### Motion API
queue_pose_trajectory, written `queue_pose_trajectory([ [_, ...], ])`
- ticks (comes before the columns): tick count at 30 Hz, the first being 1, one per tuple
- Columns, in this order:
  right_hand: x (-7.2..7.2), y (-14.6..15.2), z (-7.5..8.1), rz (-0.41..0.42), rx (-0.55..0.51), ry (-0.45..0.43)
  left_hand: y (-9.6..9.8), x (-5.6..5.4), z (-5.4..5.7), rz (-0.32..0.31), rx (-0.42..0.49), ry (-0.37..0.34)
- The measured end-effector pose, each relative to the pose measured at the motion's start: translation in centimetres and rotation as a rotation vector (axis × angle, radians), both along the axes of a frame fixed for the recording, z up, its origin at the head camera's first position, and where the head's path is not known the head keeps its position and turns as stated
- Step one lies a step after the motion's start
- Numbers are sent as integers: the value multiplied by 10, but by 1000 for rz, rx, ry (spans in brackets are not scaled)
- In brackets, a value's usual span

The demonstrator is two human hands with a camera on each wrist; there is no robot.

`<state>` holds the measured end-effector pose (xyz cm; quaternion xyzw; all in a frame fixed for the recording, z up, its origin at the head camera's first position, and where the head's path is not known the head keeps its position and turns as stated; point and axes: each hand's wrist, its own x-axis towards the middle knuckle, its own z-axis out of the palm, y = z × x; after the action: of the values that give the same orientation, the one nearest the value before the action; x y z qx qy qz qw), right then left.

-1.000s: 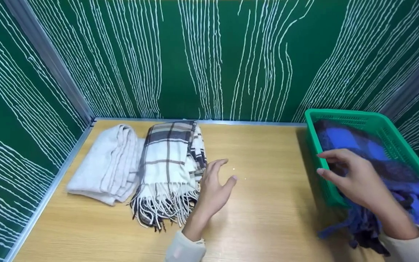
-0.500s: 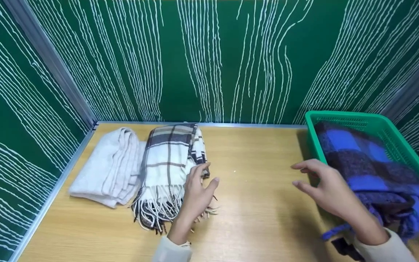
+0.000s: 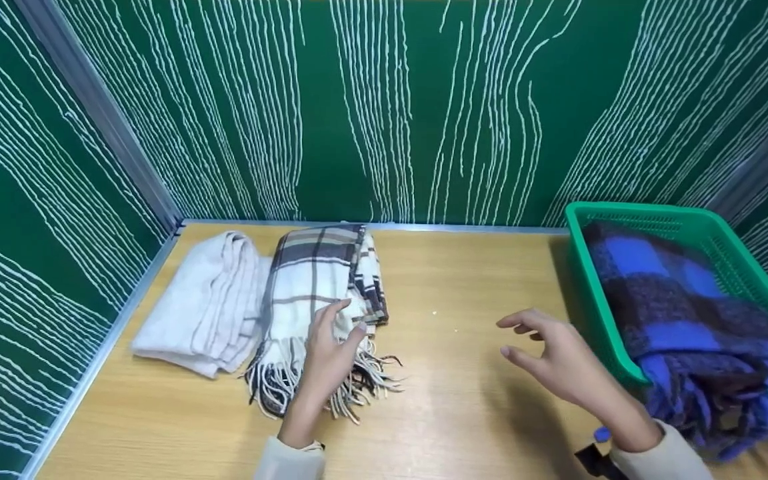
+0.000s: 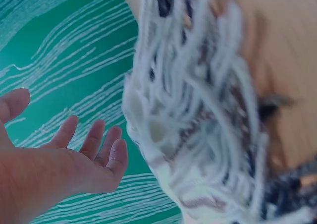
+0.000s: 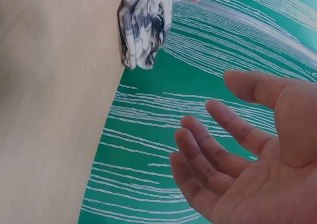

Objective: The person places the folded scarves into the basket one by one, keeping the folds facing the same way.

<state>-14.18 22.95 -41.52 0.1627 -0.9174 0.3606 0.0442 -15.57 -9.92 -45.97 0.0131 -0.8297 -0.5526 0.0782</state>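
Note:
A folded plaid scarf (image 3: 311, 267), white with brown and black bands, lies on the table with its fringe toward me. Over its fringed end hovers my left hand (image 3: 331, 357), fingers relaxed and slightly bent, holding nothing. In the left wrist view the white fringe (image 4: 198, 85) hangs close beside that hand (image 4: 74, 159). My right hand (image 3: 557, 360) is in the air left of the green basket, loosely curved and without anything in it; the right wrist view shows its palm and spread fingers (image 5: 237, 127). A blue and dark checked scarf (image 3: 677, 300) lies in the basket, its fringe draped over the near rim.
Left of the plaid scarf lies a folded pale grey cloth (image 3: 201, 303). The green plastic basket (image 3: 601, 300) stands at the right of the wooden table (image 3: 451, 280). Green panels (image 3: 464, 133) with white wavy lines enclose the back and sides.
My right hand has moved left, away from the blue scarf and basket. My left hand has shifted left over the plaid scarf's fringe, more of which now shows spread at the right.

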Motion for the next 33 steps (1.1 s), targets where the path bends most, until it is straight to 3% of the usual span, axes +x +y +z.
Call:
queue_pose_trajectory([
  [20,-15,-35,-28,29,-112,-94,-46,-7,-3,106,38,-4],
  [28,-25,-50,-45,31,-212,-147,-66,-10,-5,164,53,-75],
  [33,-29,-58,-50,33,-263,-233,-82,-14,-7,209,26,-93],
])
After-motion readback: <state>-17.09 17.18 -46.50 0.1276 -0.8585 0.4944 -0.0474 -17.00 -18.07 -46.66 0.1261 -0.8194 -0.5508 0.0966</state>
